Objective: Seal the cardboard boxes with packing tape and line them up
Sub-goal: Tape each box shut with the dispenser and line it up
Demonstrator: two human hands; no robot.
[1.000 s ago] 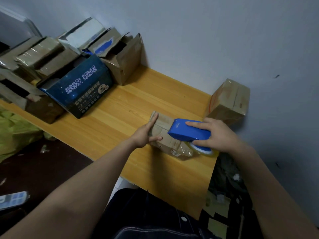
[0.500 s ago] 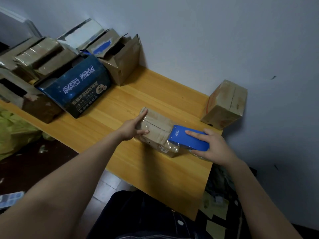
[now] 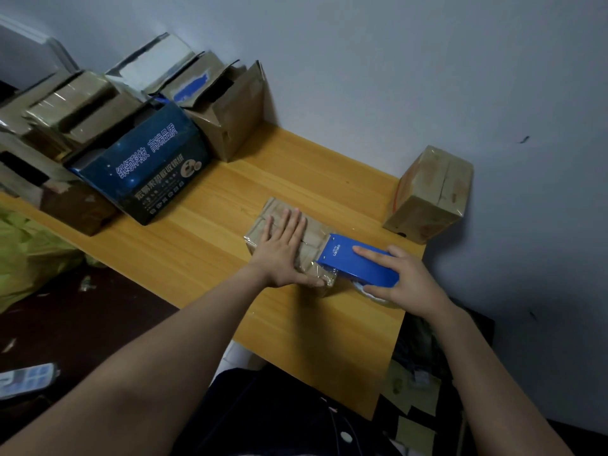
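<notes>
Cardboard box (image 3: 274,209) now has left hand (image 3: 283,251) flat on top; right hand (image 3: 411,284) still grips the tape dispenser (image 3: 348,263).

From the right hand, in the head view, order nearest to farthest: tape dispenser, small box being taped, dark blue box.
1. tape dispenser: held by the right hand.
2. small box: just left of it.
3. dark blue box: far left.

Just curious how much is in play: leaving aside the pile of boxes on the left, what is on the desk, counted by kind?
Brown boxes: 2, near box under the left hand, far box standing apart.
Tape dispensers: 1, dispenser in the right hand.
Total: 3.
</notes>
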